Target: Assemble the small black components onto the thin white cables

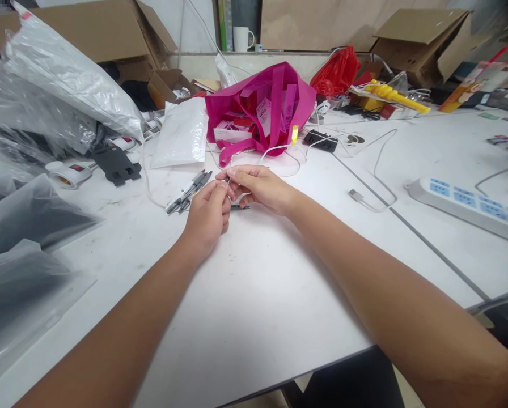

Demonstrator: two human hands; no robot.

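My left hand [209,212] is closed around a thin dark pen [227,179], mostly hidden, with only its dark end showing above the thumb. The fingertips of my right hand [258,187] pinch at that same end, so both hands meet over the table. Just left of my left hand lies a bunch of several pens [189,191], grey, black and clear. Beneath my right fingers a slim black piece [240,207] with a pointed end rests on the white table [237,294], partly covered by my left hand.
Behind the hands stands a pink bag [279,107] filled with boxes, beside a white padded envelope [180,133]. Plastic-wrapped packages [20,226] crowd the left. On the right are a white USB cable [371,199] and a power strip [470,204]. Cardboard boxes [424,45] stand at the back.
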